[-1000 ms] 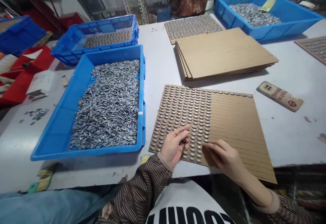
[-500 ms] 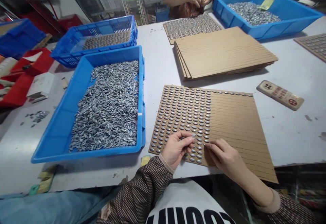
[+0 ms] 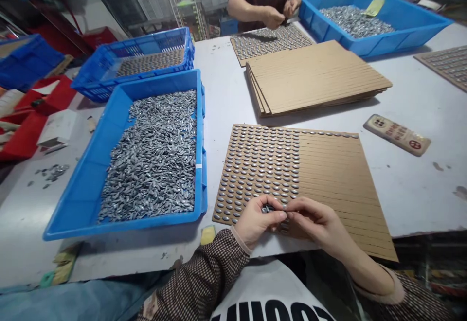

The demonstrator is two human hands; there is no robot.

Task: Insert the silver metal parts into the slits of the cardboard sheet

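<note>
"What's different from half a second ago?"

"The right hand [image 3: 321, 221] was down at the edge of the filled rows, apart from the left hand [image 3: 257, 219]. Now their fingertips meet."

"How are the fingers set?"

"The left's are curled round a few loose grey pieces [image 3: 268, 208], thumb pressed forward. The right's thumb and forefinger are drawn together at the left thumb tip; I can't tell whether they pinch a piece."

"And the board?"

"The ridged cardboard sheet [image 3: 339, 185] lies directly beneath both hands, near its front edge. Rows of pieces cover its left part; the right hand is over the boundary with the mostly bare part. The blue tray [image 3: 201, 194] of pieces stands left of the left hand, apart from it."
</note>
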